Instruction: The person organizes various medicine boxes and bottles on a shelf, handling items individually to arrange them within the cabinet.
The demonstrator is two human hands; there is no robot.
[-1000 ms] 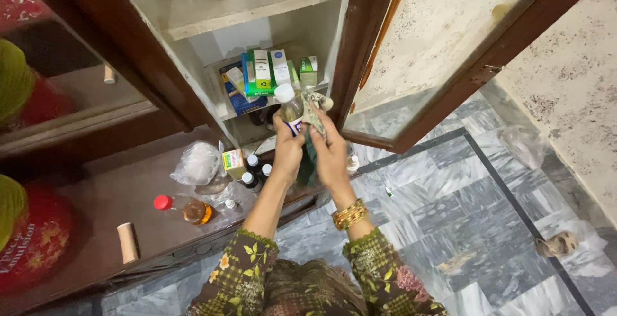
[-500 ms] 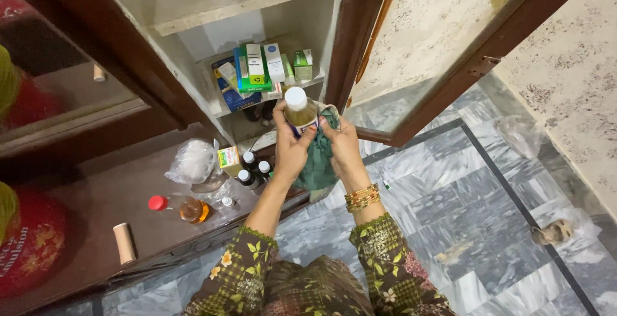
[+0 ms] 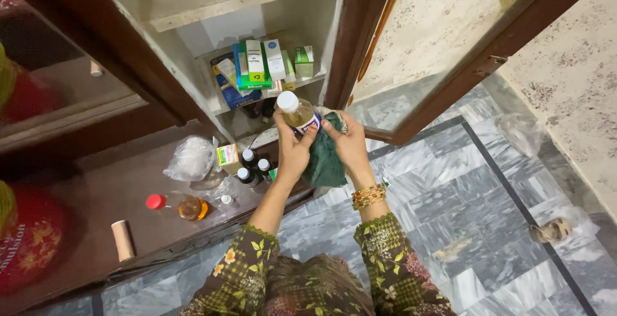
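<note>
Your left hand (image 3: 292,149) gripped a white-capped bottle (image 3: 297,113); your right hand (image 3: 350,145) pressed a green cloth (image 3: 326,158) against it, before the open cupboard (image 3: 360,27).

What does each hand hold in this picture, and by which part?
The left hand grips the white-capped bottle around its lower body. The right hand holds the green cloth, bunched near its top, against the bottle.

Soft indoor light, dim left side, wide-angle edge distortion, sharp centre.
</note>
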